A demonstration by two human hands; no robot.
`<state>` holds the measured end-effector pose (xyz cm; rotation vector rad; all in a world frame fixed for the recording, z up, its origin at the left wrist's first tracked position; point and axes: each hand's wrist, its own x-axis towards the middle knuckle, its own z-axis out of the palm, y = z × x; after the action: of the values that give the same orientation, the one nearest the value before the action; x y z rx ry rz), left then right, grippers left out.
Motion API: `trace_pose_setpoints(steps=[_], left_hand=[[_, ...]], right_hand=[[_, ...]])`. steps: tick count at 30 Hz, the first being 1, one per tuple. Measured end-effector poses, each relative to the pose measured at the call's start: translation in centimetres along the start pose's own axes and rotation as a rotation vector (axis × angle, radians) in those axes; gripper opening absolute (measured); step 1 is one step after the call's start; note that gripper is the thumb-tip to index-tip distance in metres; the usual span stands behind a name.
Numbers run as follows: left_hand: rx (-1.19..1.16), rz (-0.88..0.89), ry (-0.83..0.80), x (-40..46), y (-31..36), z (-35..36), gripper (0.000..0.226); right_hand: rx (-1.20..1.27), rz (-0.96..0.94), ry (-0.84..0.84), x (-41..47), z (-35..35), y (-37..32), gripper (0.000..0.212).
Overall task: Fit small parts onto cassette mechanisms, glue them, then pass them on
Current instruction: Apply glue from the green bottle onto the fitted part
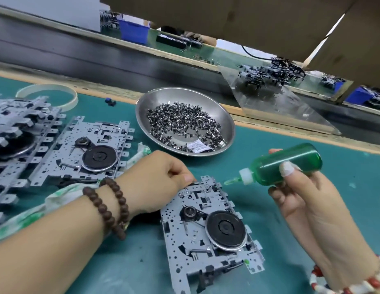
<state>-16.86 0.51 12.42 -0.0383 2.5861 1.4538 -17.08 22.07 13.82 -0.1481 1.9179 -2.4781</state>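
A grey metal cassette mechanism [208,234] with a black flywheel lies on the green mat in front of me. My left hand [155,179] grips its upper left corner, fingers curled over the edge. My right hand [301,200] holds a green glue bottle [284,164] tilted on its side, its white cap and green nozzle pointing left, just above and right of the mechanism's top edge. A steel dish [185,119] of several small dark metal parts sits behind.
A second mechanism [83,151] lies at left beside a stack of more mechanisms [17,132]. A glue-stained cloth [57,200] lies under my left forearm. A tape ring [47,96] sits at far left. A conveyor belt [100,58] and a clear ramp [276,102] run behind.
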Motion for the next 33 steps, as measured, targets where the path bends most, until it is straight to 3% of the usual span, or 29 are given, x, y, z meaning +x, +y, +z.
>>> trace_pose_setpoints(steps=[14, 21, 26, 33], left_hand=[[-0.017, -0.014, -0.003, 0.10, 0.14, -0.02, 0.018], [-0.010, -0.018, -0.005, 0.08, 0.18, 0.01, 0.019], [-0.018, -0.033, -0.005, 0.09, 0.27, 0.00, 0.019], [-0.031, -0.038, -0.013, 0.02, 0.27, -0.04, 0.019]], right_hand=[[-0.148, -0.179, 0.005, -0.11, 0.08, 0.61, 0.008], [-0.194, -0.194, 0.024, 0.04, 0.07, 0.58, 0.028], [-0.192, -0.200, 0.014, 0.05, -0.09, 0.74, 0.023], [-0.215, -0.211, 0.015, 0.03, -0.01, 0.65, 0.033]])
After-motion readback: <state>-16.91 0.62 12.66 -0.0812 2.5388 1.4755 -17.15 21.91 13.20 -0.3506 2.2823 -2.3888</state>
